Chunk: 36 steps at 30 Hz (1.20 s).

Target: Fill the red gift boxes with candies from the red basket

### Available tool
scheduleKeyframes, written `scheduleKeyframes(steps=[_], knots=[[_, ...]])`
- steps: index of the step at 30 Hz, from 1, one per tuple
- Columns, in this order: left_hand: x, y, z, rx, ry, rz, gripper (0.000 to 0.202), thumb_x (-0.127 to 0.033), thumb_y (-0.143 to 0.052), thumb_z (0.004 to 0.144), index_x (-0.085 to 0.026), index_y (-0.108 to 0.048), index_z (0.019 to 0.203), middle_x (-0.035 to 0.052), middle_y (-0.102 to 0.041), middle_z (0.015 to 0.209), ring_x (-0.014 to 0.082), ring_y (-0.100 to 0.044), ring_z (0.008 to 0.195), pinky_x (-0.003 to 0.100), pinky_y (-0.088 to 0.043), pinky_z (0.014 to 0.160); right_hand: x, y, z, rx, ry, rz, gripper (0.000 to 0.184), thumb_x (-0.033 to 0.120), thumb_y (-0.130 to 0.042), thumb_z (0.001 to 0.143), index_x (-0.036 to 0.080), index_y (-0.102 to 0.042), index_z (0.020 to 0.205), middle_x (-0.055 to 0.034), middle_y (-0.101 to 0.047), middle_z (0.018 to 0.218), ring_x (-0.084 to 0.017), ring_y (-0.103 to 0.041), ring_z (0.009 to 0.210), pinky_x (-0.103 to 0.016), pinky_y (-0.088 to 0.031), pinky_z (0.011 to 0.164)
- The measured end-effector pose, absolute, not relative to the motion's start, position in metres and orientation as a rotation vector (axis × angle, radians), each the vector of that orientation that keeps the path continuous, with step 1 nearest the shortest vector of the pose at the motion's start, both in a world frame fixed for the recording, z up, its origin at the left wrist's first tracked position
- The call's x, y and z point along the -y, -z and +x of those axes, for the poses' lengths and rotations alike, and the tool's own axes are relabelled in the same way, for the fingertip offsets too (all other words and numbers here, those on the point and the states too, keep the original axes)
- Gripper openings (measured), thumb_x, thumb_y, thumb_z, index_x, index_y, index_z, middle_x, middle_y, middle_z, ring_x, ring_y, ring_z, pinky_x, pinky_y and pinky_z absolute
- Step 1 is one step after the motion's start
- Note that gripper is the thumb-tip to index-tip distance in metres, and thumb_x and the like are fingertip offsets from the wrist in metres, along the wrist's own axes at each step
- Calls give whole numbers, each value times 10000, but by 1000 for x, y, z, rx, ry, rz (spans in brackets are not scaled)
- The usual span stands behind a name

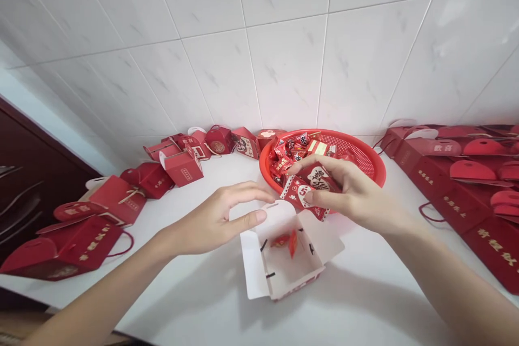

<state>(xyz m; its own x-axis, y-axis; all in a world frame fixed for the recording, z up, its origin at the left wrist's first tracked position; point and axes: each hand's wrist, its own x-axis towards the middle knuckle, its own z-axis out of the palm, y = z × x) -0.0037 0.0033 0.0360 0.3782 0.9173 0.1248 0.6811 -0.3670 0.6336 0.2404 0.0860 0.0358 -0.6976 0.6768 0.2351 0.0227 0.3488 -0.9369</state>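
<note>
An opened gift box (290,275) stands on the white table, its white inside showing and its flaps spread. A small red-orange wrapped candy (292,243) lies in it. My left hand (219,219) is at the box's back-left flap, thumb and fingers apart; whether it touches the flap I cannot tell. Above the back edge of the box, my right hand (351,189) grips a red snack packet (302,194) between thumb and fingers. Another dark red packet (320,175) shows behind the thumb. Just beyond is a red plastic basket (371,165) holding wrapped sweets.
Several red gift boxes (152,179) line the table's left side and the wall. At the right, more red boxes (441,186) stand in rows, one with a cord handle (430,213) hanging out. A tiled wall (284,65) rises behind the table.
</note>
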Motion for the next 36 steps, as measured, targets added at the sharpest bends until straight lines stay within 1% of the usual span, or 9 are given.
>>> scheduleKeyframes(steps=[3,8,12,17,19,25,29,32,36], knots=[[1,-19,-8,-1434,-721,2081,259,-362,-563,989,-260,-702,1182,33,-696,1256,222,-634,1174,337,-509,1019,-79,-27,231,2096,-1284,-591,215,195,-573,874,216,-653,1072,22,-612,738,-118,-543,599,-243,-449,549],[-3,-4,-8,-1383,-761,2021,258,-330,-567,986,-247,-702,1189,44,-704,1255,224,-630,1175,363,-493,1041,-70,-14,223,2232,-1168,-566,246,241,-481,983,234,-646,1167,-45,-702,999,-169,-644,838,-267,-498,658],[-1,-4,-7,-1355,-767,2029,241,-300,-564,991,-243,-703,1180,35,-706,1250,207,-635,1165,334,-490,1033,-66,-13,221,2236,-1159,-574,260,313,-476,1020,249,-647,1204,-33,-707,953,-164,-644,807,-259,-499,636],[2,-2,-8,-1376,-750,2049,284,-307,-561,992,-240,-667,1247,39,-693,1292,218,-630,1194,340,-491,1036,-66,-12,218,2253,-1220,-493,250,332,-499,1020,225,-660,1178,-69,-702,1183,-201,-670,1058,-311,-562,854],[2,-1,-9,-1399,-752,2054,300,-326,-564,989,-244,-656,1263,39,-686,1308,225,-624,1208,350,-482,1051,-67,-13,219,2232,-1146,-524,235,335,-528,1006,223,-664,1161,-73,-703,1193,-215,-667,1096,-335,-561,902],[2,-2,-10,-1440,-708,2037,258,-348,-565,976,-241,-683,1179,44,-696,1262,230,-634,1171,350,-490,1032,-80,-26,238,2193,-803,-636,233,357,-584,965,241,-670,1148,-71,-719,1142,-251,-678,1072,-362,-577,874],[3,-3,-9,-1401,-690,2069,227,-344,-583,957,-242,-699,1123,51,-691,1228,228,-649,1118,327,-517,966,-88,-33,258,2388,-552,-787,206,367,-561,963,246,-691,1068,-66,-739,969,-244,-695,890,-333,-559,717],[4,-4,-11,-1366,-644,2112,274,-385,-635,912,-233,-695,1131,69,-673,1226,248,-646,1099,347,-520,961,-86,-29,273,2685,-431,-840,186,358,-559,959,243,-693,1021,-51,-728,856,-209,-668,719,-303,-501,613],[5,-4,-15,-1341,-570,2167,369,-401,-662,861,-243,-667,1194,79,-637,1275,287,-614,1153,399,-501,1005,-78,-18,283,2895,-308,-842,191,384,-574,948,238,-683,1005,-55,-725,881,-224,-668,728,-312,-476,625]])
